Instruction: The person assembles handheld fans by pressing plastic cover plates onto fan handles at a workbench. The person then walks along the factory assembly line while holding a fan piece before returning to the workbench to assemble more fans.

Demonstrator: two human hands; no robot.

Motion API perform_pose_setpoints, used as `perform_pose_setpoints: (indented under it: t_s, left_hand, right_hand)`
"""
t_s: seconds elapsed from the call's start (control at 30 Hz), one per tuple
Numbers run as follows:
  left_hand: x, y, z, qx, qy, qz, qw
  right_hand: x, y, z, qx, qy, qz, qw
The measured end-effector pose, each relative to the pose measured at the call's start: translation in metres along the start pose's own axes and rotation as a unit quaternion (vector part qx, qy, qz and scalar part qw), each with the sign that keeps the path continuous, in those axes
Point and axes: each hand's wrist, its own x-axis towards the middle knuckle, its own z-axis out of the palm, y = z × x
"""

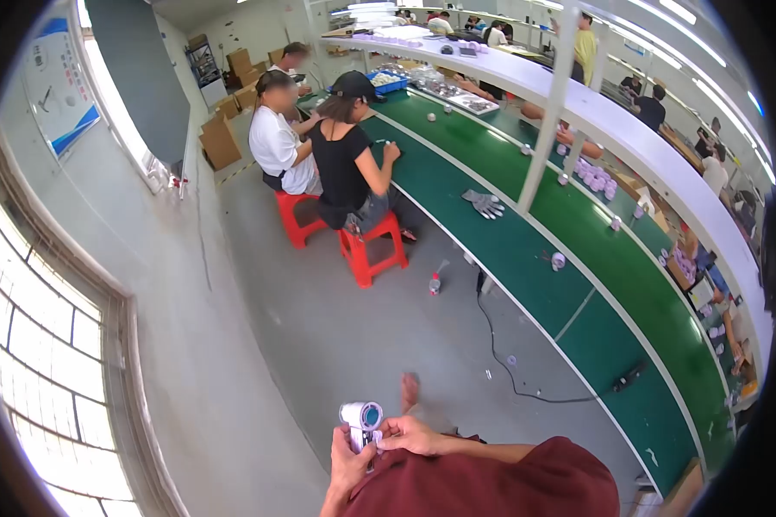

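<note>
To do this well, the left hand should be the strong one, keeping the lilac-and-white thing from tipping or turning. The right hand can then work gently — small pushes, not hard ones. The lower part seems to have an open side with dark bits showing, so I think it is best to keep fingertips off those bits and press on the outside only. The round top looks heavy next to the slim lower part, so it could tip over if the grip gets loose. The thing is up in the air in front of the person's dark red shirt, over the grey floor and away from the green bench. If it slips, it could fall on that floor, so holding it close to the body is smart.

Now the fingers. On the left hand they are bent and closed around the lower part, with the thumb on the near side. The round top pokes up above them. On the right hand they are curled in too, almost closed, with the tips on the other side of the lower part — just below the round top. I cannot tell if they pinch a tiny loose piece there.
</note>
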Motion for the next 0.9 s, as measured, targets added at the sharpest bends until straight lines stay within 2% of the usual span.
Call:
perform_pose_setpoints:
  t_s: [0.23,0.3,0.33,0.43,0.5,0.57,0.67,0.8,0.9]
  left_hand:
    - [0.144,0.023,-0.051,-0.028,0.066,-0.004,0.997]
    - [0.188,0.043,-0.067,-0.055,0.089,-0.014,0.994]
    - [0.203,0.068,-0.075,-0.079,0.097,-0.057,0.99]
    - [0.255,0.077,-0.097,-0.075,0.142,-0.025,0.987]
    - [0.283,0.084,-0.108,-0.108,0.149,-0.068,0.981]
    - [0.32,0.09,-0.117,-0.12,0.151,-0.077,0.978]
    - [0.373,0.1,-0.137,-0.119,0.141,-0.064,0.981]
    - [0.459,0.107,-0.175,-0.105,0.101,-0.082,0.986]
    - [0.536,0.109,-0.207,-0.097,0.085,-0.035,0.991]
  right_hand:
    - [0.162,-0.065,-0.047,-0.012,-0.04,0.031,0.999]
    - [0.218,-0.092,-0.061,-0.042,-0.078,0.018,0.996]
    - [0.238,-0.101,-0.061,-0.052,-0.097,0.019,0.994]
    - [0.296,-0.151,-0.071,-0.163,-0.124,0.03,0.978]
    - [0.327,-0.177,-0.075,-0.145,-0.123,0.066,0.98]
    - [0.358,-0.208,-0.081,-0.179,-0.132,0.083,0.971]
    - [0.413,-0.201,-0.106,-0.098,-0.133,0.097,0.981]
    - [0.484,-0.243,-0.117,-0.04,-0.1,0.106,0.988]
    - [0.55,-0.263,-0.13,-0.057,-0.067,0.093,0.992]
